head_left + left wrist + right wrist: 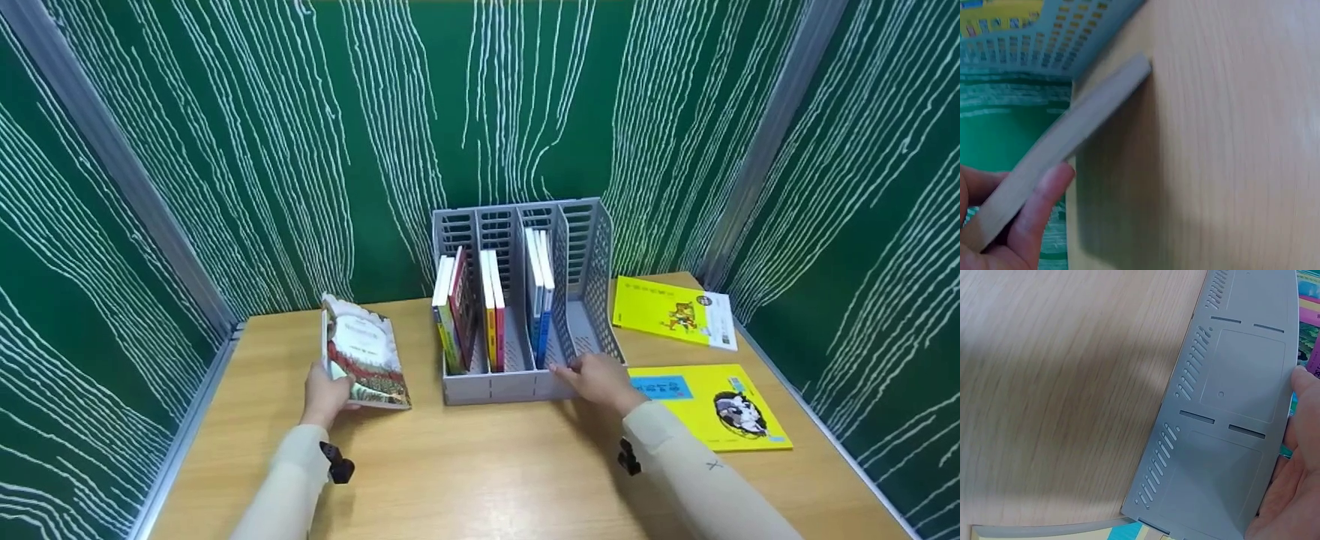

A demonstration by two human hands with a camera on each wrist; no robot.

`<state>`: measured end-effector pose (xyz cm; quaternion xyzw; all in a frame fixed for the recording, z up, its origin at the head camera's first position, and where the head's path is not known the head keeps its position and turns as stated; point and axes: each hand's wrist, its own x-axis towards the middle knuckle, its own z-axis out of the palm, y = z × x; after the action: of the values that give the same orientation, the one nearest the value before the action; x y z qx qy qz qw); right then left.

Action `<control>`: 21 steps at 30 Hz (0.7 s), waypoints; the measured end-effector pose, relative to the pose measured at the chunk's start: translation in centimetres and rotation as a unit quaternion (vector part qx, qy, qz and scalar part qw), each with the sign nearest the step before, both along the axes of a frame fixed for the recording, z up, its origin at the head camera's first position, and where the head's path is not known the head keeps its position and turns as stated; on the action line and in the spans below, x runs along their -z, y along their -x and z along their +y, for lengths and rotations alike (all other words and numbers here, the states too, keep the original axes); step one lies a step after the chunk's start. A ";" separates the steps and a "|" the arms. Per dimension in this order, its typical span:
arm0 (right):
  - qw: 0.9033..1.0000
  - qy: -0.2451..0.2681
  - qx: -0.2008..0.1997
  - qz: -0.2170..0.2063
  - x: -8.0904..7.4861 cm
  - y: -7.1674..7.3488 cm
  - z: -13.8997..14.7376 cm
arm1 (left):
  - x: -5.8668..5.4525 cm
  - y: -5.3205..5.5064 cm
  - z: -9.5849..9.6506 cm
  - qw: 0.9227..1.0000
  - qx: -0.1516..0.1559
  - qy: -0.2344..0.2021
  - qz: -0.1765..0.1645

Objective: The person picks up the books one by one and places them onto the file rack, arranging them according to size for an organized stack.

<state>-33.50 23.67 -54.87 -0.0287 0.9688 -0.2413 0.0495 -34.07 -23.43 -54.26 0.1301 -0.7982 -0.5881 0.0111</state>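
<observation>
My left hand [327,394] grips a paperback book [364,349] with a white, red and green cover by its near-left edge. In the left wrist view, the thumb and fingers [1044,191] close on either side of the tilted book [1081,115], over the table. A grey plastic book rack [491,390] stands to the right of it. My right hand [600,381] holds the rack's front lip at the rightmost compartment. The right wrist view has the thumb at the edge of the rack's front panel [1244,374], with the other fingers partly hidden behind it.
Upright books fill parts of three compartments: left books [452,315], a yellow-and-red pair [493,311] and blue-and-white ones [539,300]. Two yellow books lie flat right of the rack, one farther back [660,307], one nearer [712,420]. Green patterned walls [390,150] enclose the wooden table [450,480].
</observation>
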 end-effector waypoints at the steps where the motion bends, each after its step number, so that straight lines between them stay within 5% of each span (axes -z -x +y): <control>1: 1.000 0.002 0.002 -0.005 0.0 0.0 0.0 | -0.1 -0.2 0.3 1.000 -0.003 0.004 0.004; 11: 0.999 0.025 -0.020 0.009 -0.7 -0.1 0.3 | -1.3 -0.9 1.4 0.993 -0.017 0.111 0.041; 21: 0.995 0.073 -0.010 0.069 -3.7 -0.6 0.3 | -2.9 -2.0 1.7 0.984 -0.023 0.160 0.078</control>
<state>-32.88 23.97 -51.20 -0.0589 0.9493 -0.3082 -0.0171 -32.11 -21.69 -51.35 0.0986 -0.8757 -0.4605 0.1071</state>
